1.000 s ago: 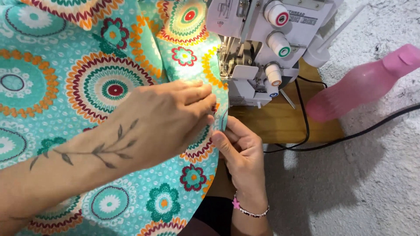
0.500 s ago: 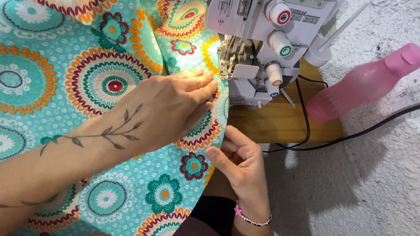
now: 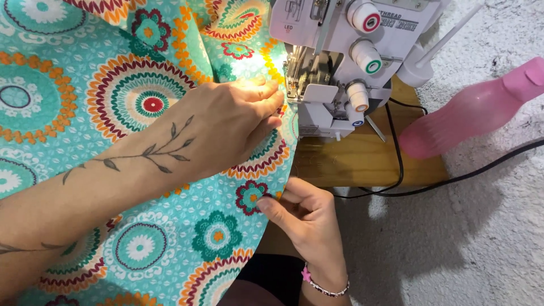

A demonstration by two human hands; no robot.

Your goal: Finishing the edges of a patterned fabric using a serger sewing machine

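The patterned fabric (image 3: 141, 102) edge, running toward the white sewing machine (image 3: 340, 62), is pressed flat by the left hand (image 3: 232, 122) and pinched by the right hand (image 3: 300, 218) fingers, with bare tabletop (image 3: 362, 161) beside.

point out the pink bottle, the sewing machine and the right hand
pink bottle (image 3: 464, 116), head view, middle of its body
sewing machine (image 3: 331, 34), head view, white front housing
right hand (image 3: 309, 218), head view, back of the hand

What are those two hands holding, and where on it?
The patterned fabric: the right hand pinches its edge near a flower print, while the left hand presses flat on top beside the sewing machine.
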